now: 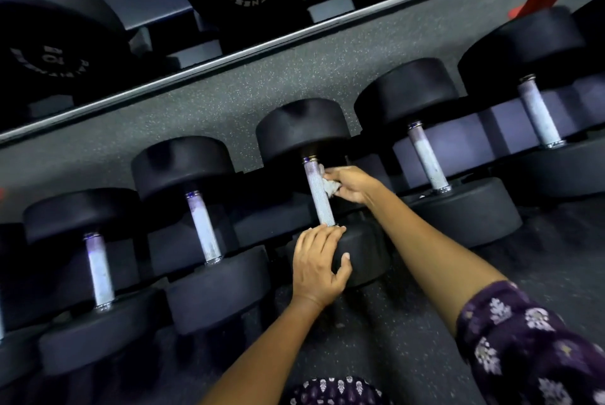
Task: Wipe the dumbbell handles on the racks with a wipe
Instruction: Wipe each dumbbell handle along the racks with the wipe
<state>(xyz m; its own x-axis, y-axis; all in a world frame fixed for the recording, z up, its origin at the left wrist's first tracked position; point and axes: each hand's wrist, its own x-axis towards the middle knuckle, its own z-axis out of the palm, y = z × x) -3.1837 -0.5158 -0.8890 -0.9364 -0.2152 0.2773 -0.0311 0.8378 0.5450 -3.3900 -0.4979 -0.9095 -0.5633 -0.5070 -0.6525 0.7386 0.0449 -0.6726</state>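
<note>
- Five dumbbells sit side by side on the lower rack (pixel 484 129), the row climbing from 8 o'clock to 2 o'clock.
- The middle dumbbell (pixel 319 190) has the right hand (pixel 352 183) pressing a wipe (pixel 330 187) against its handle's right side.
- The left hand (pixel 316 265) rests on its near head, at 6 o'clock.
- The upper shelf (pixel 229 57) at 11 o'clock holds probably three more.

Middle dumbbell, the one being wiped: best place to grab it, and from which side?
Probably the knurled handle, from above and the near side. It is the only narrow part; the heads are too wide. It lies exposed between them. The right hand with the wipe is already there.
</note>
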